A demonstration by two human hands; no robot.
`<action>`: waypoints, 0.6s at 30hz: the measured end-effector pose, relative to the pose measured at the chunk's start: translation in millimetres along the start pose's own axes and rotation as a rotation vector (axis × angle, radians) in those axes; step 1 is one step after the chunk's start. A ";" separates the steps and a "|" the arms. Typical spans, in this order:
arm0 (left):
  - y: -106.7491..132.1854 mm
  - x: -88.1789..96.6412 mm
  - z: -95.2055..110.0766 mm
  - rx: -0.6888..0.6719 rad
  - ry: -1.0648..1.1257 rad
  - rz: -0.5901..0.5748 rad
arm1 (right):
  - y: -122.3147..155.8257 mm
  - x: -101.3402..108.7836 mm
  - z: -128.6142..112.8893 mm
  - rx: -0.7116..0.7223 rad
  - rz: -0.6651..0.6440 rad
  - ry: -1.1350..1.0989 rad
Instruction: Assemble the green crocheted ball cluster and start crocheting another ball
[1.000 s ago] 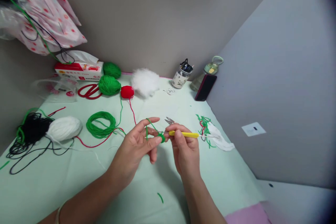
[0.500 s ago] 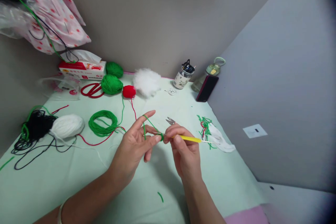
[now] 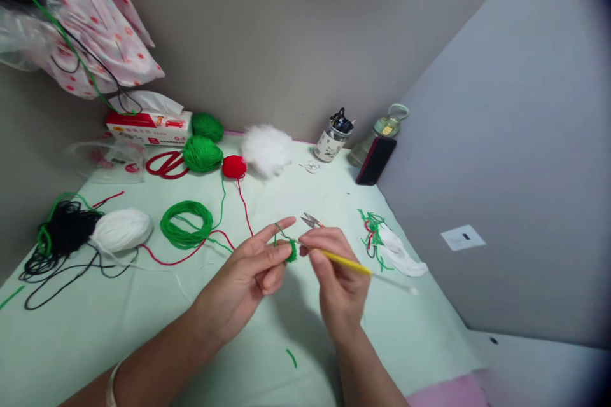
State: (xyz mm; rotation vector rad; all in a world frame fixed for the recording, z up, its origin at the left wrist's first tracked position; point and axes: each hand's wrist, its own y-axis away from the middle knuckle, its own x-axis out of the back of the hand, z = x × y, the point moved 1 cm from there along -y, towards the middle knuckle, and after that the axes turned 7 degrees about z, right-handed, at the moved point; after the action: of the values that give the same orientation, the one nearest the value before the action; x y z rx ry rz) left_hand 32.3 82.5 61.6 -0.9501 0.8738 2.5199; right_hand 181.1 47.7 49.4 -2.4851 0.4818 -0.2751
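Observation:
A small green crochet piece (image 3: 291,252) is pinched between the thumb and fingers of my left hand (image 3: 252,270). Green yarn loops over that hand's raised index finger. My right hand (image 3: 340,276) grips a yellow-handled crochet hook (image 3: 351,262) like a pen, its metal tip at the crochet piece. The hook's far end is blurred. Just beyond my right hand lie small scissors (image 3: 311,220), their handles partly hidden. Left of my hands rests a loose coil of green yarn (image 3: 169,229) on the pale tablecloth (image 3: 143,324).
Along the back stand a tissue box (image 3: 147,127), green yarn balls (image 3: 203,154), red scissors (image 3: 167,165), a red ball (image 3: 234,167), white stuffing (image 3: 267,149), a pen jar (image 3: 333,140) and a phone (image 3: 377,161). White yarn (image 3: 123,229) and black yarn (image 3: 71,229) lie left; yarn scraps (image 3: 375,232) lie right.
The hook has tilted, its far end dropping lower on the right. My left index finger has lowered and moved right, and more of the green crochet piece shows.

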 end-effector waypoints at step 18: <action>-0.9 -0.4 -0.7 -0.129 -0.106 0.037 | -6.8 1.7 -3.7 -0.254 0.073 -0.267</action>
State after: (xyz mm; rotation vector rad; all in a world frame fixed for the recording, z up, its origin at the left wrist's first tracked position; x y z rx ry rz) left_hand 33.4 82.7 61.0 -0.8357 0.7103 2.6582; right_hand 183.4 50.3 56.5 -2.6889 0.5197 0.1564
